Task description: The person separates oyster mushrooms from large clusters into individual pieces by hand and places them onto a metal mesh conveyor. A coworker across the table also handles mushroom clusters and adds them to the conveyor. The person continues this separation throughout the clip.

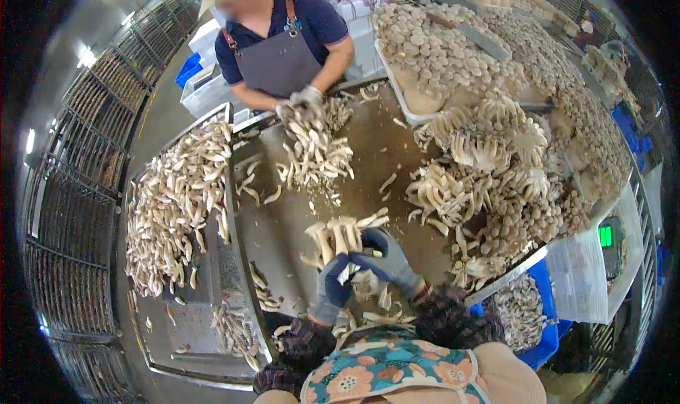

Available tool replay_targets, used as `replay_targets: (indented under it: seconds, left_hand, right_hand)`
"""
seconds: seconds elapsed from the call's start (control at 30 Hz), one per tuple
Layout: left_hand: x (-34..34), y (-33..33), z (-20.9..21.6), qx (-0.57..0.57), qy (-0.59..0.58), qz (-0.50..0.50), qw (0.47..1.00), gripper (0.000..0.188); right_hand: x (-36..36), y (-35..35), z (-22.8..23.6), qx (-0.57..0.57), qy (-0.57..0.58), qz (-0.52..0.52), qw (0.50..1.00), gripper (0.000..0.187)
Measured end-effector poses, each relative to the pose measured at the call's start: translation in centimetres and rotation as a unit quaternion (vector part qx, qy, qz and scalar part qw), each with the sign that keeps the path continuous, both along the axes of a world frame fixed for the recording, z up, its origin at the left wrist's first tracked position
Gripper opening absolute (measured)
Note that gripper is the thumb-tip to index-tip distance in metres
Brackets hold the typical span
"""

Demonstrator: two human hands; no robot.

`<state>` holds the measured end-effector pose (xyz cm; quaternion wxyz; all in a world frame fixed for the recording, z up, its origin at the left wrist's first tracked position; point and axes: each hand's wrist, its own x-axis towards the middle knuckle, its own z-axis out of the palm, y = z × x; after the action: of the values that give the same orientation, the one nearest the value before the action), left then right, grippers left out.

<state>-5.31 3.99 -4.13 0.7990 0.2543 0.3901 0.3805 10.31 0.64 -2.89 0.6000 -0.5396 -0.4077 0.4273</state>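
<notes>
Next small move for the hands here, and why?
Probably ease the mushroom clump apart between the left hand and right hand: both hold it near its lower end, its stems look bunched together, and loose single mushrooms lie heaped to the left.

Both hands (392, 264) together, fingers (375, 241) curled

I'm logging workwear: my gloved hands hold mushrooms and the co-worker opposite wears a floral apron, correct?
Not quite: the head view shows the co-worker opposite wearing a plain grey apron. Your gloved left hand and right hand do hold mushrooms.
</notes>
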Motion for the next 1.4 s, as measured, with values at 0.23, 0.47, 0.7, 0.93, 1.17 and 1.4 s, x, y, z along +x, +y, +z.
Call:
replay_targets:
  seconds: [0.23,0.47,0.7,0.93,1.17,1.4]
  left_hand:
    - [1.0,-1.9,1.5,-0.045,-0.092,-0.009,0.995,0.026]
    - [1.8,-0.6,2.4,0.116,0.042,0.080,0.989,0.053]
    - [1.3,0.2,-2.4,0.413,0.215,0.016,0.885,0.042]
    - [-0.6,2.3,-6.3,0.015,-0.301,-0.097,0.948,0.035]
    - [0.6,-1.2,-3.6,0.035,0.046,0.062,0.996,0.046]
    - [0.6,-0.9,-2.4,0.264,0.176,0.034,0.948,0.024]
  right_hand:
    - [-0.7,-0.7,0.0,-0.046,0.147,-0.028,0.988,0.032]
    - [-0.7,-2.5,1.5,0.006,-0.144,-0.071,0.987,0.034]
    - [-1.4,-0.8,-4.2,-0.034,0.000,-0.044,0.998,0.043]
    - [-1.1,-0.9,-1.1,-0.018,-0.026,-0.028,0.999,0.030]
    - [-1.5,-1.1,0.5,-0.049,-0.046,-0.055,0.996,0.027]
    - [-0.2,-1.5,1.1,-0.017,-0.003,-0.036,0.999,0.029]
